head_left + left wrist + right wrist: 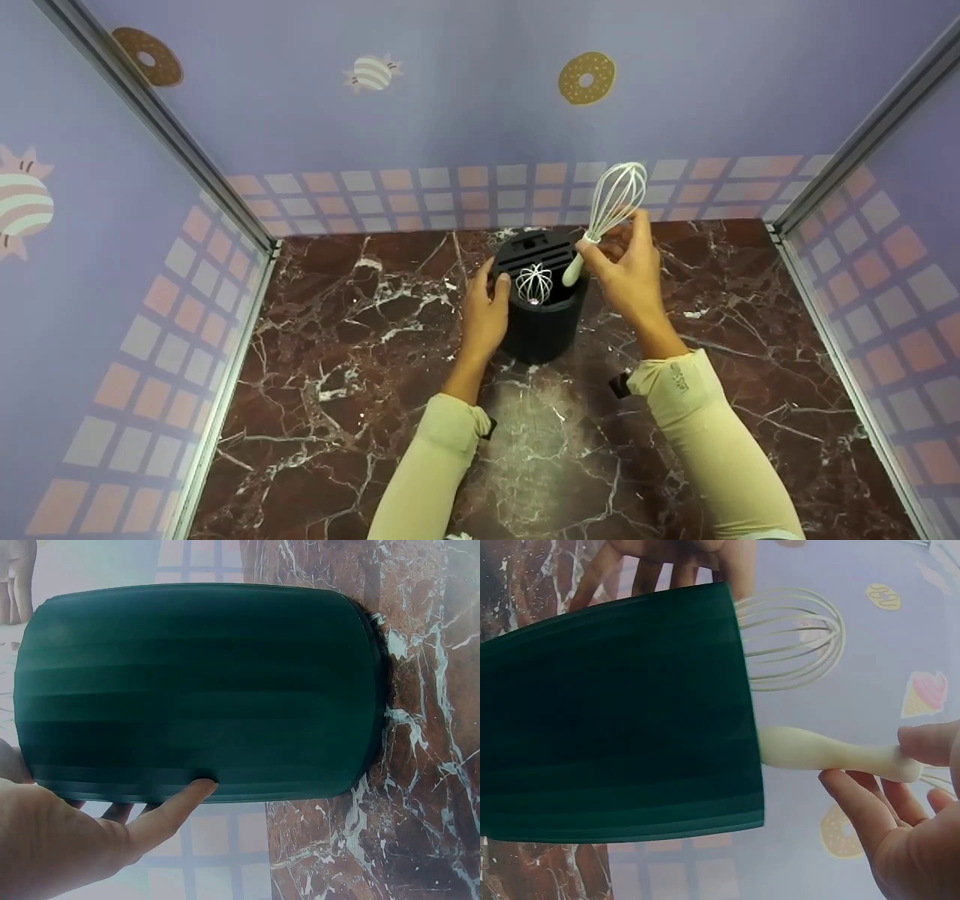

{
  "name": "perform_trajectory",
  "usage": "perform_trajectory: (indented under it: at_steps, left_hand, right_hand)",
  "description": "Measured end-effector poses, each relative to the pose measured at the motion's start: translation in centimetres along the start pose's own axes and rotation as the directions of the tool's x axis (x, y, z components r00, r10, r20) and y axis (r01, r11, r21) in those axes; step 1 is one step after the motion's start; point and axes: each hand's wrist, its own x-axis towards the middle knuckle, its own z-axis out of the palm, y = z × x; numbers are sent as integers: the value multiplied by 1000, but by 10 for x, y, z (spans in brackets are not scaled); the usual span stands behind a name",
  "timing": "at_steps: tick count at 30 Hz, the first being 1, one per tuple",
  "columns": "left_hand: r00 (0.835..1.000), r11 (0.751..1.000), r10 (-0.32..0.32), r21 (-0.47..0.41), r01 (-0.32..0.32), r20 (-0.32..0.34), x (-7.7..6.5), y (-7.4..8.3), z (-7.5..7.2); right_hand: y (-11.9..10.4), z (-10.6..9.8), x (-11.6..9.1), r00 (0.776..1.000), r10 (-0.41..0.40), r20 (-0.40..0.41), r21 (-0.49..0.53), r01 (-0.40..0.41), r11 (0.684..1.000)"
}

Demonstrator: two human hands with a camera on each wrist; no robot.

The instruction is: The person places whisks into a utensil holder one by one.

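A dark utensil holder [541,330] stands upright on the marbled surface, its top divided into slots and a larger opening; the wrist views show its ribbed side as dark green. My left hand [484,311] grips the holder's left side, thumb near the rim. In my right hand [634,274] a whisk [592,232] is pinched by its pale handle, wires up, with the handle's end [791,748] at the holder's opening. How far that end reaches inside is unclear. Another whisk [534,283] is in the large opening, its wire head showing above the rim.
Purple panels with printed sweets and a tile pattern [472,187] rise behind and on both sides, joined by grey metal edges [225,375]. The dark red marbled surface [360,330] lies under the holder. Something small and white [459,536] shows at the front edge.
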Motion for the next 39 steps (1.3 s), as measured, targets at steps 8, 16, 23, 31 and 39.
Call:
perform_trajectory:
  at_steps: [8,16,23,31,39]
  left_hand:
    - [1000,1000,-18,11,18,7,0,1,0]
    - [1000,1000,-27,11,26,15,-1,3,-1]
    - [1000,1000,-29,12,29,11,-1,3,-1]
    - [1000,1000,-23,20,23,10,-1,3,-1]
    - [1000,1000,-25,1,25,8,-1,1,-1]
  right_hand:
    - [0,7,-6,999,26,35,-85,-23,996]
    - [2,6,-12,1000,-1,29,-212,7,977]
    - [24,3,-11,1000,-15,1,-243,15,970]
    - [26,3,-15,999,-16,34,-192,22,981]
    - [26,0,-22,996,-60,66,-234,74,969]
